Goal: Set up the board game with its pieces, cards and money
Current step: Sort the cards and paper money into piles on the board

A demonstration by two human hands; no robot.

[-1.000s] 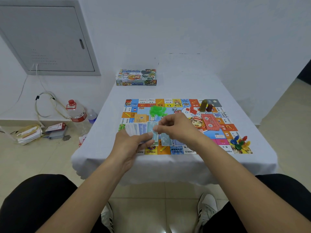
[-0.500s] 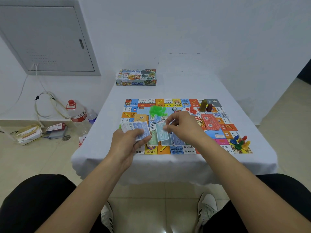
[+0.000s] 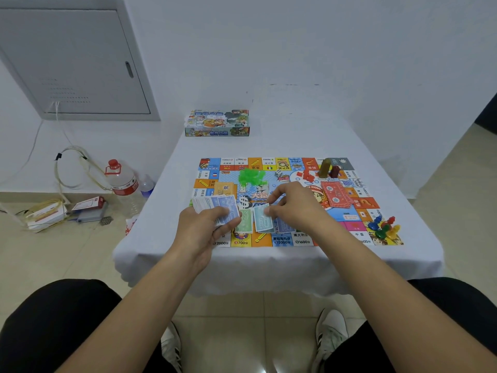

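A colourful game board (image 3: 357,184) lies on the white-clothed table (image 3: 309,138). My left hand (image 3: 207,224) grips a stack of paper money (image 3: 215,204), blue notes on top. My right hand (image 3: 293,205) pinches the top edge of a teal note (image 3: 262,220) lying on the board's near side. A green note (image 3: 245,223) lies to its left and a bluish note (image 3: 282,227) partly under my right hand. On the board sit green plastic pieces (image 3: 251,177), a red card stack (image 3: 336,195), an orange card stack (image 3: 226,188), red houses (image 3: 308,176), a die (image 3: 278,173) and coloured pawns (image 3: 383,227).
The game box (image 3: 217,123) stands at the table's far left edge. Two tall pieces (image 3: 328,168) stand at the board's far right corner. On the floor to the left are water bottles (image 3: 122,181), cables and papers (image 3: 48,214). My knees and shoes are below the table.
My right hand carried a teal note from the stack down onto the board beside the other notes. My left hand with the stack drew slightly left and stayed near the board edge.
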